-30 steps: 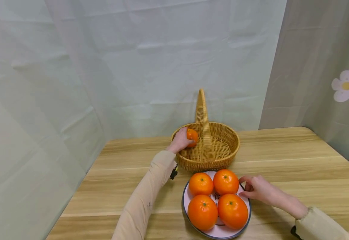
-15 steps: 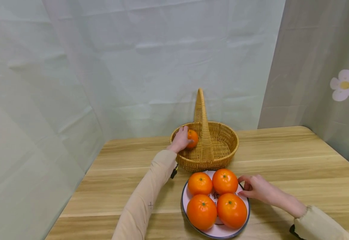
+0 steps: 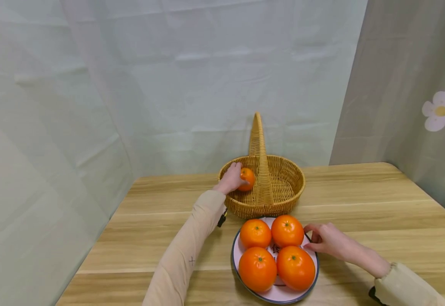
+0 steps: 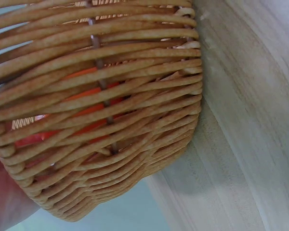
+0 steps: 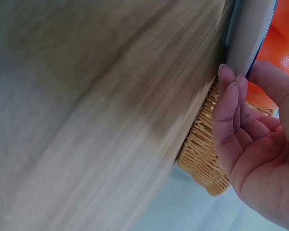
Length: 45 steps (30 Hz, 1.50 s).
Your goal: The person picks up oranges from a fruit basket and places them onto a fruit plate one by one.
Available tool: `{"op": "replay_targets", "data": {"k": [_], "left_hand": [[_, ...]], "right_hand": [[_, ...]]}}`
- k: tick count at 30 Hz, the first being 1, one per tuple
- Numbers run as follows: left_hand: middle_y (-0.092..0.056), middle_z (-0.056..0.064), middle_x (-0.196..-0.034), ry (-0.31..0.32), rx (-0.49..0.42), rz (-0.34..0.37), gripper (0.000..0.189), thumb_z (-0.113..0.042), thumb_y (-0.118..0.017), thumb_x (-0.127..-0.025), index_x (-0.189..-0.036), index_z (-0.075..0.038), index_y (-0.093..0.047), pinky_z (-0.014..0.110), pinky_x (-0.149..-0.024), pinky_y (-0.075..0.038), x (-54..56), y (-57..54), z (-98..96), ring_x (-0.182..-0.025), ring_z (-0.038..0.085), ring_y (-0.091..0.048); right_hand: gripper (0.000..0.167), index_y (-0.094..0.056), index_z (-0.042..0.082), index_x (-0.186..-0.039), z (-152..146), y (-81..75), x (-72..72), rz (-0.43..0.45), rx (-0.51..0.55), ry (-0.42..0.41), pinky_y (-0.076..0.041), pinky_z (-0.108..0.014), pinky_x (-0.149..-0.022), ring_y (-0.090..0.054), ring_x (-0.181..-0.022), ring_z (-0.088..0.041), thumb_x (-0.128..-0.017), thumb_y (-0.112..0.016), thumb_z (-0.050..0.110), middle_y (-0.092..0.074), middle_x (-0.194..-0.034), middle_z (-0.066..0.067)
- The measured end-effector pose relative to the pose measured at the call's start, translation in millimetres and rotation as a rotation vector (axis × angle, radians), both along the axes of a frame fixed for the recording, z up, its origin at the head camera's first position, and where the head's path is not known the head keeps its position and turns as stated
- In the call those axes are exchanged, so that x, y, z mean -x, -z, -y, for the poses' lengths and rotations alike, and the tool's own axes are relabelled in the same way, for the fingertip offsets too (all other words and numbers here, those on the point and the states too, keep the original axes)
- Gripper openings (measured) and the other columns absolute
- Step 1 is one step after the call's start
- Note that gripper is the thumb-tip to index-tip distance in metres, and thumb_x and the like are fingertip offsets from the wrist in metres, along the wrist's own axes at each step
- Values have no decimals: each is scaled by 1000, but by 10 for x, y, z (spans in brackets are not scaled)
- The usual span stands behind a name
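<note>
My left hand (image 3: 231, 178) reaches over the near left rim of a wicker basket (image 3: 261, 211) and holds an orange (image 3: 248, 179) inside it. In the left wrist view the basket's weave (image 4: 135, 96) fills much of the frame, the orange showing only through gaps and part of the hand (image 4: 9, 202) at lower left. My right hand (image 3: 333, 242) pinches the right rim of a white plate (image 3: 236, 257) with a dark blue edge. Thumb and fingers meet at that rim in the right wrist view. Several oranges (image 3: 258, 270) sit on the plate.
The basket's tall arched handle (image 3: 262, 170) rises beside the held orange. Plate and basket stand close together on a wooden table (image 3: 130, 242). A pale cloth backdrop (image 3: 207, 85) hangs behind, with a flower-printed grey cloth (image 3: 383, 106) at right.
The orange in my left hand has shifted slightly right and down inside the basket. My right hand stays at the plate's rim, and the plate has not visibly moved.
</note>
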<state>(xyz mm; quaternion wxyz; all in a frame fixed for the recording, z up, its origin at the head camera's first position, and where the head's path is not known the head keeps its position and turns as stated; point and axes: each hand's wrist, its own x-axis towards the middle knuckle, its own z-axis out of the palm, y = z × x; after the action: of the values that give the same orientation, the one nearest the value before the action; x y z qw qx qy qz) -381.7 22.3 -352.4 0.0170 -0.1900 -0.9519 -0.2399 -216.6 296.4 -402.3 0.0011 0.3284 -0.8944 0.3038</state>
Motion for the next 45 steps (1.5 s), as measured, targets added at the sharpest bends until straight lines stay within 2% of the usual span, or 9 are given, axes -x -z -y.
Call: {"op": "replay_targets", "data": {"k": [7,12,18,24,31,39,45], "left_hand": [[-43,17,-116,-13,-58,-40,59,-15,-74,-76,-123,5,-44,38,-84,-41,2,49,36,-103,29,-46],[-45,18,-115,-23,-95,-80,56,-13,-74,-75,-120,5,-46,37,-84,-41,-17,38,74,-102,29,-47],[-44,16,-114,-6,-142,-84,55,-13,-74,-75,-119,5,-46,36,-82,-42,-43,-16,97,-101,27,-46],[-44,16,-115,-10,-116,-92,54,-14,-73,-75,-118,4,-47,36,-85,-40,-84,-71,111,-103,28,-44],[-44,18,-117,-12,-182,-68,57,-13,-73,-75,-121,6,-45,36,-84,-41,-130,-155,156,-103,28,-45],[-46,16,-116,-21,-204,-74,57,-16,-75,-75,-120,4,-46,35,-82,-43,-148,-194,192,-101,26,-48],[-47,15,-114,-31,-236,-84,59,-19,-75,-75,-121,3,-46,35,-81,-44,-212,-227,219,-100,25,-48]], "right_hand": [[25,-57,-1,-94,8,17,4,2,-3,3,-38,-20,-43,-42,-50,1,-76,-72,8,-47,-58,16],[24,-57,-1,-94,9,8,5,-5,-1,0,-38,-20,-43,-42,-50,1,-76,-71,7,-47,-58,15],[24,-57,-1,-94,0,3,7,-5,-10,8,-38,-20,-43,-41,-50,1,-76,-71,7,-47,-58,15],[24,-57,-2,-93,17,20,6,-18,-8,-1,-38,-20,-43,-41,-50,1,-76,-71,8,-47,-58,15],[24,-57,-3,-94,15,16,11,-15,-7,6,-38,-20,-43,-41,-50,1,-76,-71,7,-47,-57,15],[24,-57,-2,-94,12,16,16,-18,-16,4,-37,-20,-43,-41,-50,1,-76,-70,7,-46,-57,16],[24,-57,-3,-93,14,27,15,-14,-5,5,-38,-20,-43,-42,-50,1,-76,-71,7,-47,-58,15]]}}
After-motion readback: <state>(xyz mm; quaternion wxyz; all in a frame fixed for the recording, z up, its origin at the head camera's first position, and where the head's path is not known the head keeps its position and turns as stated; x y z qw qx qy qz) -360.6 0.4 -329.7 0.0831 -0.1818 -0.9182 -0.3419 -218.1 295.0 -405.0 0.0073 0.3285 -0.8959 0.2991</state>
